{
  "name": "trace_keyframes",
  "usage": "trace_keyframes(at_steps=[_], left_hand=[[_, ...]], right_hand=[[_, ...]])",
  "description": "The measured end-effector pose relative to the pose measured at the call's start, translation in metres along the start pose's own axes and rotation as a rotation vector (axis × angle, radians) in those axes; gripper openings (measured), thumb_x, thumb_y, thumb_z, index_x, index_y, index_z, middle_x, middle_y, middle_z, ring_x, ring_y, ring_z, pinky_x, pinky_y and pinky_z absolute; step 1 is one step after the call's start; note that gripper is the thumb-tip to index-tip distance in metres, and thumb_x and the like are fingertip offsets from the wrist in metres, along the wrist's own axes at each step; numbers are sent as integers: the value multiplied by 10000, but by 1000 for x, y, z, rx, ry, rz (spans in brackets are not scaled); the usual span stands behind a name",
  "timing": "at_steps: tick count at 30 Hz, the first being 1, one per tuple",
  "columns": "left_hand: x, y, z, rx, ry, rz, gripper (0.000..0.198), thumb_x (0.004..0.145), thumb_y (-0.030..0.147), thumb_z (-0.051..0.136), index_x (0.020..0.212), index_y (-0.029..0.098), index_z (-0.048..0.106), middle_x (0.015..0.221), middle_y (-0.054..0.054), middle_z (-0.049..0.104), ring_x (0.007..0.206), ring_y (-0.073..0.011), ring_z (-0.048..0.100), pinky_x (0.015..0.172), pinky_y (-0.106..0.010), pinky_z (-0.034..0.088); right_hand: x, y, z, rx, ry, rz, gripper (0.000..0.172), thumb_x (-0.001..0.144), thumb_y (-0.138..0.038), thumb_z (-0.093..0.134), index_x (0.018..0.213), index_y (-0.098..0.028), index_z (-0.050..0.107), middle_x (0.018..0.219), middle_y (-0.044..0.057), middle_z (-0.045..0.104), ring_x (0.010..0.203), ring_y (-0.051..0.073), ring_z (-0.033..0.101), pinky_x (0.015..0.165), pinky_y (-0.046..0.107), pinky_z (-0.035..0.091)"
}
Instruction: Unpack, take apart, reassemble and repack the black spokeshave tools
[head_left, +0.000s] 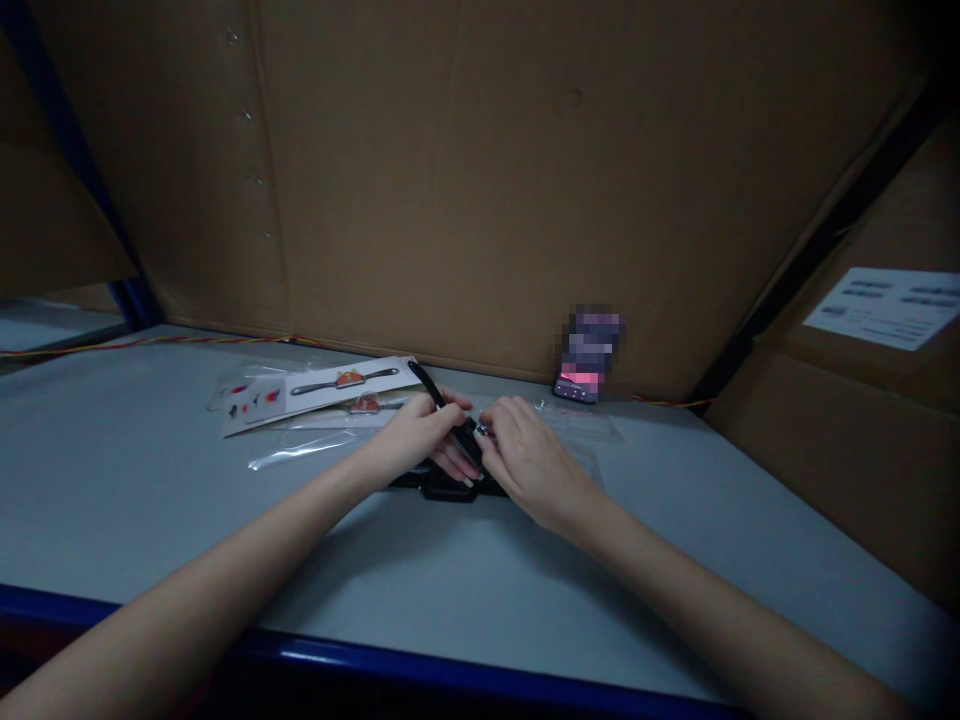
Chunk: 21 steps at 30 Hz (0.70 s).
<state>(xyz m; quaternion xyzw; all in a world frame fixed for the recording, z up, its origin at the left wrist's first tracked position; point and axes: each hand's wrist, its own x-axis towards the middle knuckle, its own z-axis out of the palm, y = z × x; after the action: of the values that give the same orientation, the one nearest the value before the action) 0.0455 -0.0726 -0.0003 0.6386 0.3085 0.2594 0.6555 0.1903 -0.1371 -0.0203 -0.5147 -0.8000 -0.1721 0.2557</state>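
Observation:
My left hand (429, 432) is closed around a black spokeshave (425, 384), whose slim handle slants up and left past my thumb. The fingertips of my right hand (534, 468) pinch a small shiny metal part (481, 428) at the middle of that tool; my fingers hide most of it. Directly below both hands, a second black tool (448, 490) of similar look lies on the table, partly covered by the hands. Left of my hands lie printed cards (346, 381) picturing a two-handled spokeshave, with a clear plastic sleeve (289, 455) beside them.
A phone (589, 355) with a lit, blurred screen leans against the large cardboard wall (450, 180) at the back. More clear plastic (589, 422) lies right of my hands. Thin wires (187, 341) run along the rear edge. The grey table (360, 590) has a blue front rail (375, 668).

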Motion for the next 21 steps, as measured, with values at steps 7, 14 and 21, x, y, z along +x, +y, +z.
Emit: trace_keyframes(at_steps=[7,14,21], left_hand=[[0,0,-5,6,-29,28,299,807,162,404,1103,129,374,521,-52,637,495,-245,656,480,-343,538],[-1,-2,-9,5,-181,-55,225,772,269,444,939,122,474,484,-107,634,448,-241,638,375,-255,486],[-2,-6,-4,-43,-258,-125,106,714,218,472,751,126,511,459,-72,605,377,-187,601,331,-207,462]], right_hand=[[0,12,-10,-15,-11,-85,222,883,-289,410,976,-123,523,909,103,565,847,211,489,722,335,403],[1,21,-13,-165,-18,-383,247,917,-283,363,989,-163,565,908,77,633,828,194,504,697,329,339],[-1,13,-7,-181,-8,-488,224,892,-240,381,789,-182,571,723,46,585,696,175,470,640,316,291]])
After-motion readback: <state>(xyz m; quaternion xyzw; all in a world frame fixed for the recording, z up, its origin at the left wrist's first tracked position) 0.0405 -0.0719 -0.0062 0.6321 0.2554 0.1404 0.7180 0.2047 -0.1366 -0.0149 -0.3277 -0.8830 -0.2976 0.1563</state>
